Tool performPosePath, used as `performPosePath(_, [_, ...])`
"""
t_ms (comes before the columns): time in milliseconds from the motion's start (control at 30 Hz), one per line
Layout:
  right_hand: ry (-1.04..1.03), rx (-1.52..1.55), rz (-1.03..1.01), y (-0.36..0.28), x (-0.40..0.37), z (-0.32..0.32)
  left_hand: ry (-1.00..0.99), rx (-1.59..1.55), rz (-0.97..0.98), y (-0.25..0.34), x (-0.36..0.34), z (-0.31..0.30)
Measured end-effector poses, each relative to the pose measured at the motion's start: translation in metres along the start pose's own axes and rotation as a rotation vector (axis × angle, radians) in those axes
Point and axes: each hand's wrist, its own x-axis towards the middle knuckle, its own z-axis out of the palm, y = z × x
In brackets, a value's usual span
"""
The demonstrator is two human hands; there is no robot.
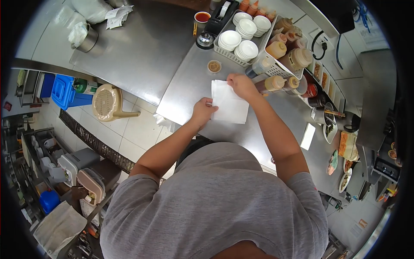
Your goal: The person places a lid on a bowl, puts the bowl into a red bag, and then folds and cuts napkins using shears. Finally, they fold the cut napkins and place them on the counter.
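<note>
White paper sheets or a flat paper bag [230, 105] lie on the steel counter in front of me, with the edges of more than one layer showing at the left. My left hand [204, 111] is at the paper's left edge, its fingers closed on that edge. At the top edge, my right hand [241, 85] pinches the paper near its upper corner. Just beyond the paper stands a small lidded cup [214, 66] with brown contents.
A basket [233, 57] of stacked white dishes and a basket of sauce bottles [277, 49] stand beyond my hands. Left of them are a call bell [205, 40], a tape dispenser [219, 19] and a red sauce bowl [202, 17]. A plastic stool [108, 102] stands on the floor.
</note>
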Motion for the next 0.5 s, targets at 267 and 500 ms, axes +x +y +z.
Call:
performPosePath(267, [0.350,-0.021,-0.055,-0.020,-0.138,-0.009,0.134,0.400,0.195,0.008,-0.032,0.007])
performPosePath(500, [0.688,-0.393,0.598,0.053,-0.354,0.013,-0.400,0.468,0.951,0.139,-0.134,0.076])
